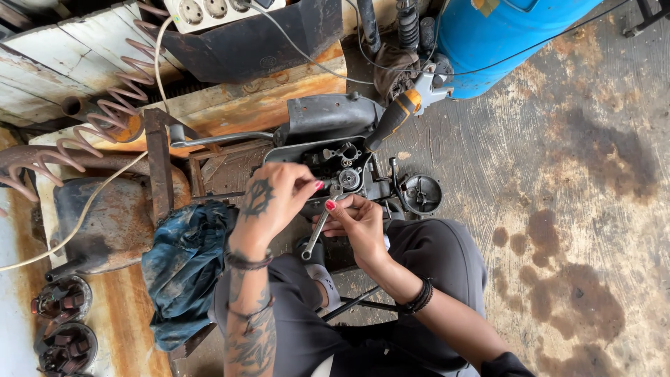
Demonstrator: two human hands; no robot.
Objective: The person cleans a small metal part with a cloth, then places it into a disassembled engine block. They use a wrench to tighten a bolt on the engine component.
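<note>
Standing at the top of the view, a blue drum rose from the stained concrete floor, and below it a dark metal engine part rested by a rusty wooden bench with a blue rag draped nearby. Over the engine part, the left hand had its fingers pinched together on a small fitting, while the right hand had its fingers clamped on a slim metal wrench set against the part's round opening.
</note>
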